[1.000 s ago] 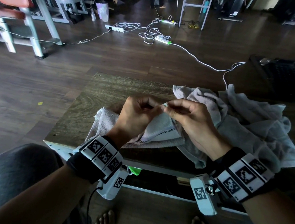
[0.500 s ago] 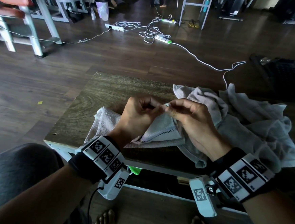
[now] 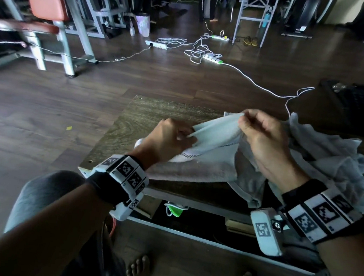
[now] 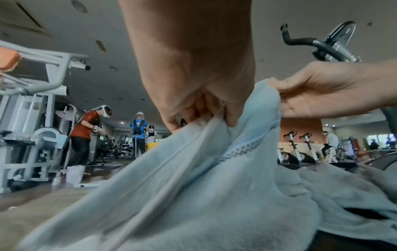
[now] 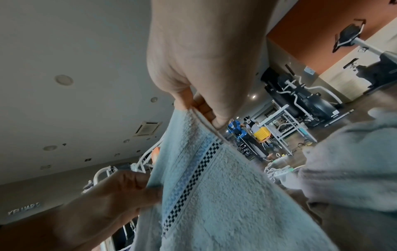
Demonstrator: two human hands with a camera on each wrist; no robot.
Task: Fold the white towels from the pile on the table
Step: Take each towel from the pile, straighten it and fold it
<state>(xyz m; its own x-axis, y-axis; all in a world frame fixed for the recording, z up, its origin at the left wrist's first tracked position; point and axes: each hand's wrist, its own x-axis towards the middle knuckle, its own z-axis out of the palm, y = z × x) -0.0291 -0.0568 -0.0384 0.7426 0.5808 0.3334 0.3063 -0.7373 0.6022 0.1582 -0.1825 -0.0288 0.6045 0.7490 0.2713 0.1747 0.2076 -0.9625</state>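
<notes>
Both of your hands pinch the same hem of one white towel (image 3: 218, 133), and they have just drawn apart: half a second ago the fingertips were nearly touching above the table's middle. Your left hand (image 3: 169, 140) grips its corner low, thumb and curled fingers closed on the edge; your right hand (image 3: 261, 136) has gone up and out toward two o'clock, holding the other corner between thumb and forefinger. The hem with its checkered band now runs taut between them, while the rest of that towel trails down onto the wooden table (image 3: 147, 117), over a flatter towel (image 3: 193, 171) at the near edge. At three o'clock the unfolded pile (image 3: 327, 162) lies heaped. I judge the edge is found and spread, so the first fold can begin.
</notes>
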